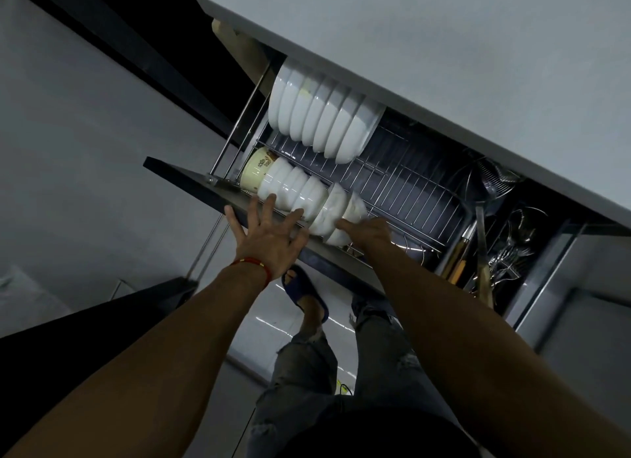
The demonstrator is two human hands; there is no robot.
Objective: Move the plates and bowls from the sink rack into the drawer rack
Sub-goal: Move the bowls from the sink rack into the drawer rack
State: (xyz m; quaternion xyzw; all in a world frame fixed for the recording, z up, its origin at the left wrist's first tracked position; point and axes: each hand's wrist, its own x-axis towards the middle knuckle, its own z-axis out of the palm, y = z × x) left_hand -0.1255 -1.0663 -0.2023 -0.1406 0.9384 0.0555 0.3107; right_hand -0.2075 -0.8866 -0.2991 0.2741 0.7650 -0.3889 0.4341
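The left hand (269, 232) lies spread, fingertips steadying the row of white bowls (293, 187) in the drawer rack (409, 184). The right hand (367, 230) grips two nested bowls (338, 211) joining that row. Glazed ceramic: stiff, slick, chippable, probably weighty; hold by rim and underside.

Not much wiggle room in the drawer rack (403, 181). The back row is packed with upright plates (321, 116), and the counter edge (426, 92) hangs right over them, so getting in from above looks tight there. The front row is jammed with bowls (293, 187), both hands crowding its near end. Right of the plates and bowls the wire slots sit open. Further right, a side compartment is cluttered with utensils (505, 252), I think ladles and spoons, it's dim.
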